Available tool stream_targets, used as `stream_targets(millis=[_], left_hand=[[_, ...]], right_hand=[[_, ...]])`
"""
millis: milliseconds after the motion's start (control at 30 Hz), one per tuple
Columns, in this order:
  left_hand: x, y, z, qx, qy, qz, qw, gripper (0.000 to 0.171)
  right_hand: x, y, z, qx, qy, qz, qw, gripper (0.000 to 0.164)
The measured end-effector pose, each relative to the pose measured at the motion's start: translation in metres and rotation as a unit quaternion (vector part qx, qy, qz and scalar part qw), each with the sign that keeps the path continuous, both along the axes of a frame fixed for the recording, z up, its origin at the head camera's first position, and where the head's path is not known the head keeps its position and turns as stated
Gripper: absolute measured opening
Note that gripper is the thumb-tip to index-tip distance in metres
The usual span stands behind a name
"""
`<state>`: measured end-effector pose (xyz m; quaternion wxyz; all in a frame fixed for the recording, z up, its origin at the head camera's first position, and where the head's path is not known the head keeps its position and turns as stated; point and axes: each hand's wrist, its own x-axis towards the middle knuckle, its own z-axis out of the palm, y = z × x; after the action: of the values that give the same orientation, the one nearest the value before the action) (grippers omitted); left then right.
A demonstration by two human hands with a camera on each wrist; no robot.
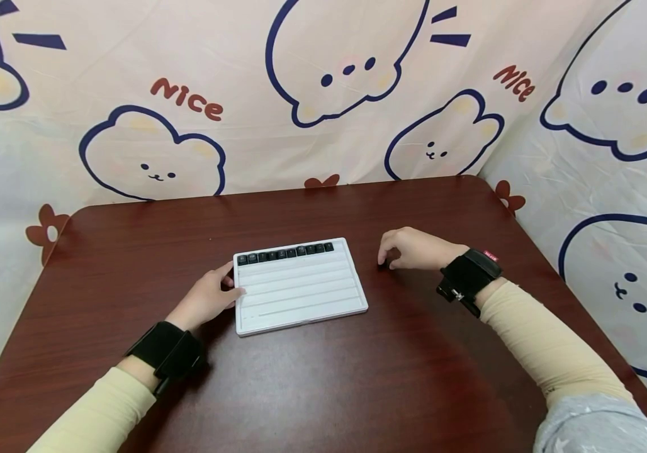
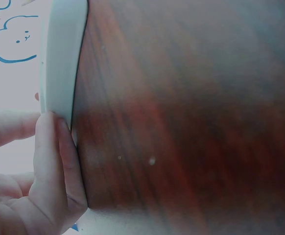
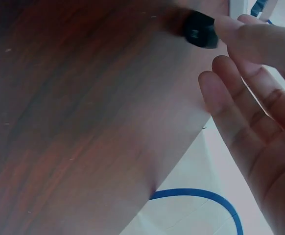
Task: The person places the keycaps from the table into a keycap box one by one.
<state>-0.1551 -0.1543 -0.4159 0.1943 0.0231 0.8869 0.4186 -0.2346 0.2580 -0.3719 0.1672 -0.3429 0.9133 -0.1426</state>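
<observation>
A white keycap tray (image 1: 301, 289) with ridged rows lies on the table, one row of black keycaps (image 1: 281, 254) standing along its far edge. At its left side my left hand (image 1: 203, 298) pinches the rim, thumb over the top and fingers along the outer side; the left wrist view shows the fingers at the tray's white side wall (image 2: 61, 63). To the right of the tray, my right hand (image 1: 414, 249) holds a single black keycap (image 3: 200, 30) between thumb and fingertips, low over the table. The other fingers are loosely bent.
The dark red-brown wooden table (image 1: 323, 390) has rounded far corners. A white cloth (image 1: 255, 151) with cartoon drawings hangs behind it and along the sides. Black straps with small devices sit on both wrists.
</observation>
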Motion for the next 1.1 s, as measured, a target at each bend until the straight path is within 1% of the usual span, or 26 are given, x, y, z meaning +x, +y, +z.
stream_targets(millis=[300, 467, 700, 900, 1100], left_hand=[[0.001, 0.000, 0.002, 0.001, -0.002, 0.003, 1.0000, 0.072], [0.001, 0.000, 0.001, 0.002, 0.002, 0.002, 1.0000, 0.071], [0.000, -0.001, 0.000, 0.004, 0.007, -0.001, 1.0000, 0.071], [0.000, -0.001, 0.001, 0.001, 0.008, 0.000, 1.0000, 0.072], [0.000, 0.000, 0.000, 0.007, 0.002, 0.002, 1.0000, 0.072]], right_hand=[[-0.004, 0.001, -0.013, -0.022, 0.007, -0.005, 1.000, 0.027], [-0.006, -0.001, -0.017, -0.024, 0.009, -0.008, 1.000, 0.027], [-0.008, -0.004, -0.018, -0.023, 0.007, -0.010, 1.000, 0.027], [-0.009, -0.005, -0.019, -0.025, 0.014, -0.009, 1.000, 0.028], [-0.009, -0.007, -0.019, -0.025, 0.023, -0.009, 0.999, 0.028]])
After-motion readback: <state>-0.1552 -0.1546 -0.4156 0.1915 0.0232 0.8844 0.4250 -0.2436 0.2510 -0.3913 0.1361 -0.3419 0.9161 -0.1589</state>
